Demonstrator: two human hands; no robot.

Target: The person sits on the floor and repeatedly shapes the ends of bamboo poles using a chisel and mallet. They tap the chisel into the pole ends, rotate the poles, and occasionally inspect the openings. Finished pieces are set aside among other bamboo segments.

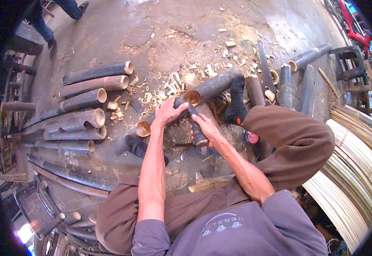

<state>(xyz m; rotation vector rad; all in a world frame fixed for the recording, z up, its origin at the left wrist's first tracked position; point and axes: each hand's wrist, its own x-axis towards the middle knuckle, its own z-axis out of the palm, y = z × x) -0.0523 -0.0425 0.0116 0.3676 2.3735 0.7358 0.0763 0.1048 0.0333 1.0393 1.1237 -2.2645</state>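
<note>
A dark bamboo tube [215, 86] lies slantwise in front of me, with a cut opening in its upper side showing pale inner wood. Its open lower end is beside my left wrist. My left hand [168, 112] is closed over the tube just left of the opening, its thumb reaching toward the opening's edge. In my right hand [208, 128] is a bladed tool [199, 137] with a thick dark handle, my fingers wrapped round it. The tool's front end meets the near edge of the opening by my left thumb; its exact blade shape is hidden.
My feet in dark socks [236, 99] flank the tube. Pale wood chips [173, 83] litter the floor beyond it. Several bamboo tubes [94, 84] lie at left, more at upper right. Bundled pale strips [352, 158] are at right. Another person's legs [41, 23] stand far left.
</note>
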